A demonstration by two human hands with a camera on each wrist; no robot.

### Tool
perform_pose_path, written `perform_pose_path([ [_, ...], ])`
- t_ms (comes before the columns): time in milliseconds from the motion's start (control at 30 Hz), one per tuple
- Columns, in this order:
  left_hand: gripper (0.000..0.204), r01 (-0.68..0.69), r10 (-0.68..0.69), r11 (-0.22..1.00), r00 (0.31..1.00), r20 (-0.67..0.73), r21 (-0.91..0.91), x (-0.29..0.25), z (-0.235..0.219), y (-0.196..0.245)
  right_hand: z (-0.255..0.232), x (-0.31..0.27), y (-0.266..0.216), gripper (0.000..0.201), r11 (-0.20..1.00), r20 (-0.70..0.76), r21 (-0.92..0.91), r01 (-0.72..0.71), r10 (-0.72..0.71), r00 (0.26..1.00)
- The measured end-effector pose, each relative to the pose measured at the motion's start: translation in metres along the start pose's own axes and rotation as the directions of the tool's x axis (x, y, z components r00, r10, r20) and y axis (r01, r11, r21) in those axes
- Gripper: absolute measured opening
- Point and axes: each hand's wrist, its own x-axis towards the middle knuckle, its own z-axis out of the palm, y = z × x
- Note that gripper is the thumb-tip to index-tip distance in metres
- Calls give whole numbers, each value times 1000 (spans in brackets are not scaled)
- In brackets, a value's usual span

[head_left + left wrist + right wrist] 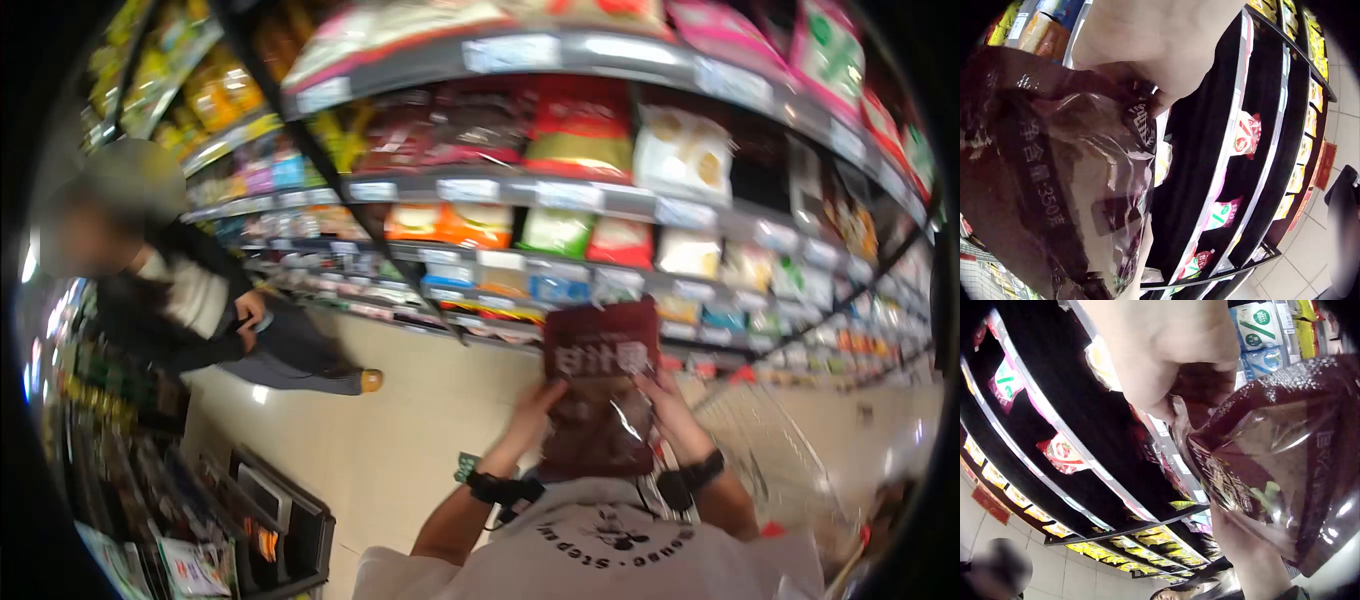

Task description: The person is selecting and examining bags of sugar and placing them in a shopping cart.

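Note:
A dark red-brown plastic snack bag (600, 400) with pale printed characters is held upright in front of my chest. My left hand (537, 412) grips its left edge, the thumb lying on the front. On the opposite edge, my right hand (670, 405) holds it the same way. Close up in the left wrist view, the bag (1054, 150) is glossy and creased, with a printed weight of 350 g. The right wrist view has the fingers of my right hand (1166, 350) curled at the edge of the bag (1297, 444), which has a clear window.
Shelves (600, 190) of bagged goods curve across the front. A person (190, 290) in dark clothes stands in the aisle at left. Black display bins (290, 520) are at lower left. A wire shopping cart (780, 430) stands at right.

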Motion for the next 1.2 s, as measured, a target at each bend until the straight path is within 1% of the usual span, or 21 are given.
perform_pose_path([
  [67,32,-73,90,946,995,-39,317,7,-7,-11,-7,3,13,17,996,9,83,25,-26,1000],
  [100,33,-67,77,978,996,-39,198,5,-2,-3,-6,2,14,16,991,-19,131,0,3,1000],
  [133,33,-150,151,971,988,5,188,9,-4,-7,-25,9,30,32,992,22,126,-19,17,1000],
  [167,30,-37,36,985,999,6,170,17,-5,-15,-30,9,30,28,986,8,130,-103,103,995],
  [200,30,-30,28,988,1000,14,149,20,-6,-13,-19,7,22,21,983,-39,176,-56,63,997],
  [267,32,-9,4,995,999,52,97,25,2,-16,-46,12,33,17,977,-15,124,-174,177,984],
  [300,32,-8,2,996,998,62,94,27,3,-14,-44,11,33,17,981,-54,135,-137,145,988],
  [333,33,-43,38,986,999,32,163,29,6,-8,-41,13,33,18,985,-90,147,-91,105,990],
  [367,33,-77,80,969,997,-2,236,27,10,-2,-54,15,40,21,960,26,226,-167,166,986],
  [400,33,-107,126,945,991,-42,309,28,14,0,-39,9,30,18,957,21,235,-170,169,985],
  [433,32,-156,177,958,982,-68,242,31,17,-4,-44,14,32,17,953,44,251,-171,165,985],
  [533,33,-88,113,935,992,-52,343,36,23,-11,-59,11,32,15,953,78,264,-151,134,988],
  [633,34,-36,29,993,997,65,113,32,39,-4,-90,13,36,11,979,92,187,-81,65,994],
  [733,38,-228,187,959,955,229,170,42,50,-23,-96,-1,8,11,989,116,143,-26,10,993],
  [767,40,-149,83,948,969,234,280,44,50,-32,-101,-4,-2,11,991,103,135,-12,-2,995],
  [867,40,175,-239,961,915,326,213,30,63,-21,-147,0,2,12,996,17,-61,58,-57,998],
  [900,39,150,-203,975,903,378,163,37,67,-37,-150,-3,-4,14,999,56,-20,33,-32,998],
  [1000,36,-225,68,853,943,327,471,34,100,-27,-166,-2,1,14,999,60,-32,-20,22,998],
  [1033,35,-274,143,786,953,268,554,39,104,-37,-165,-6,-1,13,999,113,28,-32,28,993],
  [1133,35,-140,-12,893,943,333,428,62,106,-68,-165,-23,-10,19,995,46,88,-45,41,998],
  [1200,32,-143,-84,780,941,329,609,72,119,-61,-192,-32,1,18,998,27,52,-38,37,999],
])
